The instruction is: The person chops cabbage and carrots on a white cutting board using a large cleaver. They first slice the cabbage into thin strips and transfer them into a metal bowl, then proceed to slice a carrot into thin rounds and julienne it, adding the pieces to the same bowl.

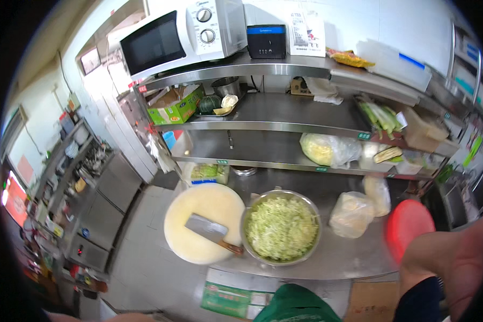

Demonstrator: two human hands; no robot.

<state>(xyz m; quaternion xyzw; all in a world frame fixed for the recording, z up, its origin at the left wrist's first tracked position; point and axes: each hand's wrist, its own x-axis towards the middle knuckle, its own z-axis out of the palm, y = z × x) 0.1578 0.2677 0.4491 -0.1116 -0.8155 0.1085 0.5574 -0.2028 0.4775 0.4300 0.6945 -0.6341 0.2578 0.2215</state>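
Note:
Neither of my hands shows any fingers. My bare right arm [467,245], bent below a dark sleeve, fills the lower right; only a blurred strip of skin shows at the lower left edge. Before me, a steel bowl [320,237] heaped with shredded cabbage [281,229] stands on the steel worktable [346,257]. To its left is a thick round chopping board [181,225]. A cleaver [207,228] lies flat on it, its wooden handle pointing towards the bowl. A red round plastic item [408,225] appears just beyond my arm; contact cannot be told.
Plastic bags [352,215] lie right of the bowl. Steel shelves [261,110] above hold a bagged cabbage [318,149], a green carton [173,110], a dark green squash [210,104] and leafy stalks [382,114]. A white microwave [185,36] sits on top. Tiled floor [141,241] runs along the left.

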